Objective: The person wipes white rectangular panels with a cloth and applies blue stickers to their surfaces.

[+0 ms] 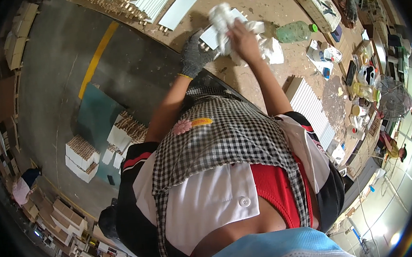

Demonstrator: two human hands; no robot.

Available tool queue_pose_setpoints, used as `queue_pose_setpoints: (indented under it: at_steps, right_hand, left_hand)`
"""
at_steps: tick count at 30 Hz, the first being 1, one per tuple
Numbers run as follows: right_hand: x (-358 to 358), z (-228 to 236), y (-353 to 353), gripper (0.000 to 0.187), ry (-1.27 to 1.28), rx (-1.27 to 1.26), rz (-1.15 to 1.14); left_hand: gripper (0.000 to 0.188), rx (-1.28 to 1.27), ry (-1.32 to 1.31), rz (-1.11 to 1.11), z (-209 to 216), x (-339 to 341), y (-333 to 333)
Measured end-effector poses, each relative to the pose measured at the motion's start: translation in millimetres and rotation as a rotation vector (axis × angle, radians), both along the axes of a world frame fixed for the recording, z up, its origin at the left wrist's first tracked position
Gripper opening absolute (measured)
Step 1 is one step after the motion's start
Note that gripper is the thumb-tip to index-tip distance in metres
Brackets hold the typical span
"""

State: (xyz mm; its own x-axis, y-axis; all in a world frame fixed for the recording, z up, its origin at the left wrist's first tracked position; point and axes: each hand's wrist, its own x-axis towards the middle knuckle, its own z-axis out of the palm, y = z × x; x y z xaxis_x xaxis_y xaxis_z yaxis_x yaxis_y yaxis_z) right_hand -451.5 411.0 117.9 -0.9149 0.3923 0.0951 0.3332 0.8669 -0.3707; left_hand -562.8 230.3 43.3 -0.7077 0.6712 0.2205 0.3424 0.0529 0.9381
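Observation:
My left hand, in a dark grey knit glove, is closed on the near end of a small white board with wooden dowels sticking out of its end. A crumpled white cloth lies over the board, bunched under my bare right hand, whose fingers are closed on it. Motion blurs the cloth and that hand somewhat, and together they hide much of the board. More white cloth rests on the worktable just right of my right hand. A similar dowelled board lies flat beyond my left hand.
White boards are stacked at the far left of the table. A green-capped plastic bottle lies to the right, before a long whitish container. Another row of boards sits near my right elbow. A co-worker's gloved hand shows at far right.

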Motion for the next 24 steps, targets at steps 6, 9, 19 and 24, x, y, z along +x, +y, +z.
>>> queue_pose_setpoints:
  at_steps: [6,9,19,24]
  right_hand:
    - [-3.0,-0.2,-41.7,0.032,0.249,0.241,0.453]
    - [-13.6,-19.0,17.1,0.028,0.091,0.025,0.107]
    - [-37.1,-4.6,54.6,0.034,-0.005,-0.144,-0.194]
    - [-36.0,7.1,82.4,0.042,0.255,-0.107,-0.482]
  left_hand:
    - [0.071,0.038,-0.49,-0.081,9.1,1.2,4.1]
    - [0.08,-0.101,0.198,0.048,29.4,1.7,5.1]
    - [0.076,-0.002,-0.172,-0.017,54.6,16.0,-7.2]
    - [0.077,-0.028,-0.061,0.045,40.1,-3.2,-15.6]
